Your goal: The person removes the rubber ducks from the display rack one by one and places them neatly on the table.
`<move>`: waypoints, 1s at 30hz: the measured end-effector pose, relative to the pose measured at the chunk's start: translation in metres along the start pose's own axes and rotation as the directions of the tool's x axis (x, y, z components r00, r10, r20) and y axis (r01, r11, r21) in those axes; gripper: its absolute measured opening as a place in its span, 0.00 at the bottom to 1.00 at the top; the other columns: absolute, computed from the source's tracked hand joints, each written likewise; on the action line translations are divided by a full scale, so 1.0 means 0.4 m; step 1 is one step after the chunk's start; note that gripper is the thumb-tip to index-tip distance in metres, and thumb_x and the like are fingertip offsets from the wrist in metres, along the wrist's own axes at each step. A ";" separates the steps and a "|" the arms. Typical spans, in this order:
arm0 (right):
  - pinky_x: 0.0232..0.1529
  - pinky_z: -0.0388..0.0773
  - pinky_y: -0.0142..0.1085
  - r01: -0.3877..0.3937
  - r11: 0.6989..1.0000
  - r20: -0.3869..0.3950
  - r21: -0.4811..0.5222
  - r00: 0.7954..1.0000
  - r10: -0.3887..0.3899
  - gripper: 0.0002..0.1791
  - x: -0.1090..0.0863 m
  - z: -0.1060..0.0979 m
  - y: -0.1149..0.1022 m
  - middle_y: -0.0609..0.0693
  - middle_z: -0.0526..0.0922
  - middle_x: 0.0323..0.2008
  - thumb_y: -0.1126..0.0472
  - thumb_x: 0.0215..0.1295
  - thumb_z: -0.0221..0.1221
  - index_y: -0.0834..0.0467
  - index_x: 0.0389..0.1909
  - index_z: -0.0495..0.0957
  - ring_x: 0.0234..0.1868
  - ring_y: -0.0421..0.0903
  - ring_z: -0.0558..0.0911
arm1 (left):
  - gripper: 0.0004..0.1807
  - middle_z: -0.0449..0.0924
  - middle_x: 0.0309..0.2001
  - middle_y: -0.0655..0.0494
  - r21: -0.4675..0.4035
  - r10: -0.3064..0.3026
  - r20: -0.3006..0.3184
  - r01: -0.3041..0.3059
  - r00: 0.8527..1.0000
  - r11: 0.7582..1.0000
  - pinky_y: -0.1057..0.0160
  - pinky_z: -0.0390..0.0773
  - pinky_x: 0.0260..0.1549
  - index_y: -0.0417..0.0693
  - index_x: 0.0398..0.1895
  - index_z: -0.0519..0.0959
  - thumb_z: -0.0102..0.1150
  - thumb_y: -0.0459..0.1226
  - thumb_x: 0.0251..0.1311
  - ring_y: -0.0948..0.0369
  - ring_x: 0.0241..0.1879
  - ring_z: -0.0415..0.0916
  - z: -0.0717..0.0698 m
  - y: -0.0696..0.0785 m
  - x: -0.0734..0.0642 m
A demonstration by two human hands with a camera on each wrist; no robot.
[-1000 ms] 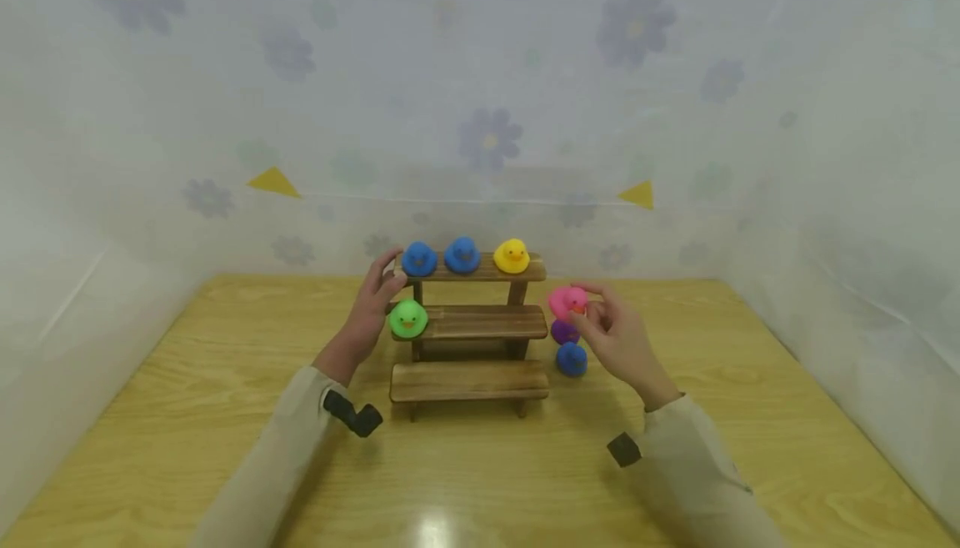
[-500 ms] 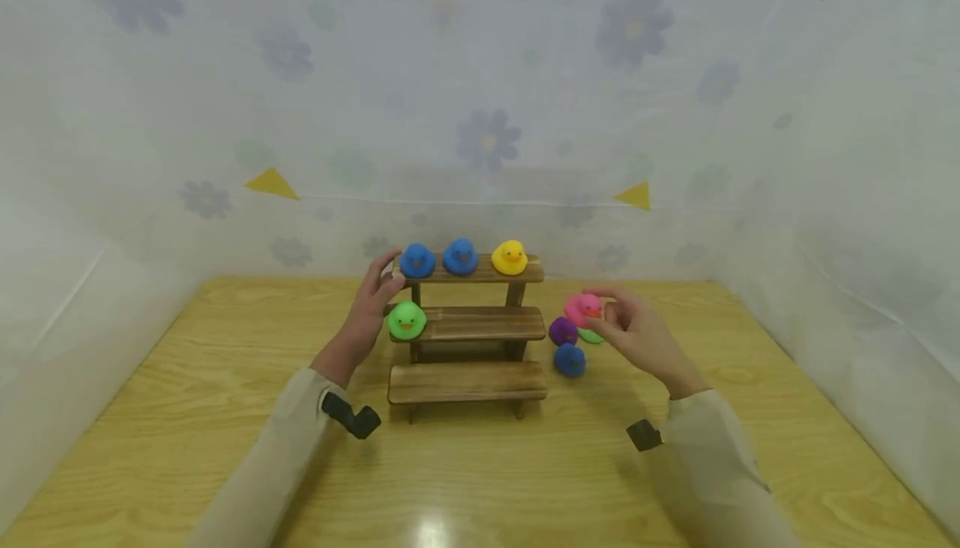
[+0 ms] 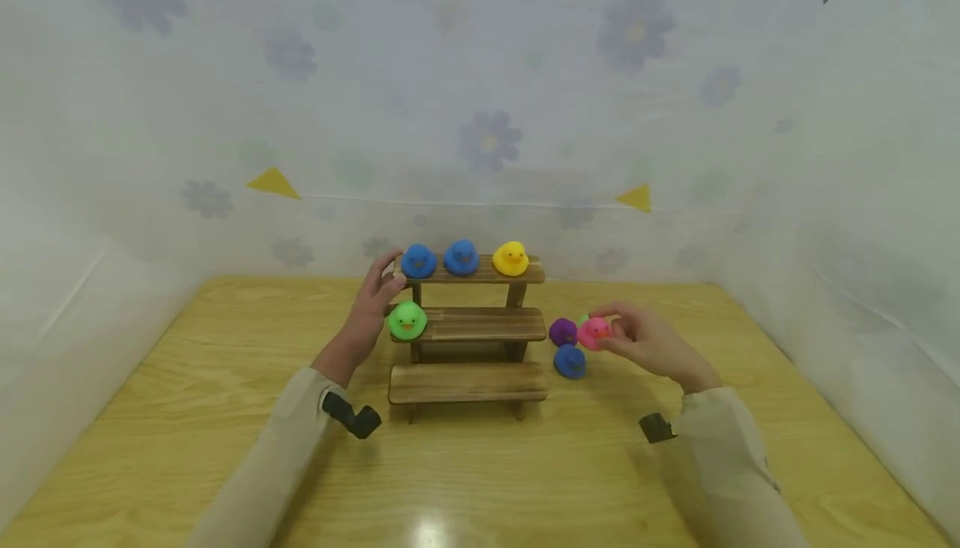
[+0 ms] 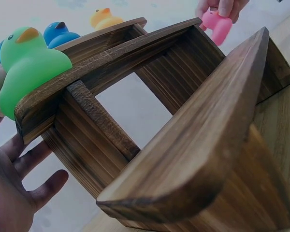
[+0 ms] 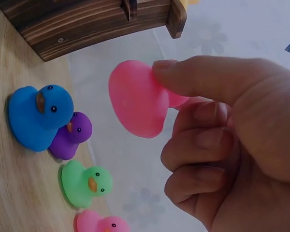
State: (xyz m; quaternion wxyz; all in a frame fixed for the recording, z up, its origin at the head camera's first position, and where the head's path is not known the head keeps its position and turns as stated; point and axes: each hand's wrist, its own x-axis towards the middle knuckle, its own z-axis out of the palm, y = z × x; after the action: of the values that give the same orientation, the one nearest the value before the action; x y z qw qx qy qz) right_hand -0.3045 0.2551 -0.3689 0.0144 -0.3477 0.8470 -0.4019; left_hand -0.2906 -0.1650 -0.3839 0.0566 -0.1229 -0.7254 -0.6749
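In the head view my right hand (image 3: 656,346) pinches a pink rubber duck (image 3: 596,334) between thumb and fingers; the right wrist view shows its flat underside. Beside it are a purple duck (image 3: 563,333), a blue duck (image 3: 570,361) and a mostly hidden green duck (image 5: 85,183). Another pink duck (image 5: 99,222) shows at the right wrist view's bottom edge. My left hand (image 3: 367,310) holds the left end of the top shelf of a three-tier wooden stand (image 3: 480,327), thumb in front. Its other fingers spread loosely beside the stand.
Two blue ducks, a left one (image 3: 418,261) and a middle one (image 3: 461,258), and a yellow duck (image 3: 511,258) sit on the top shelf. A bright green duck (image 3: 407,321) is at the middle shelf's left end. A flowered sheet (image 3: 487,98) surrounds the wooden table (image 3: 300,465).
My right hand has carried the pink duck rightward, away from the stand, and lower. The purple duck has come into fuller view. My left hand stays in place on the stand.
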 end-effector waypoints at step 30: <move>0.25 0.62 0.27 -0.191 0.981 0.143 -0.043 0.970 0.195 0.16 -0.009 0.013 0.065 0.44 0.60 0.20 0.73 0.56 0.63 0.67 0.45 0.75 0.23 0.36 0.60 | 0.31 0.46 0.75 0.46 0.004 -0.009 0.002 0.009 1.000 1.000 0.36 0.52 0.65 0.58 0.76 0.48 0.39 0.49 0.74 0.45 0.72 0.51 -0.001 -0.002 0.002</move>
State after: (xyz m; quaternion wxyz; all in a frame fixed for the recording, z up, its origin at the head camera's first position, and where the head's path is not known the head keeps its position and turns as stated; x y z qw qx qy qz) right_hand -0.3151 0.2650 -0.3912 0.1109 -0.2925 0.8791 -0.3597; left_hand -0.2918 -0.1654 -0.3845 0.0530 -0.1204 -0.7274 -0.6735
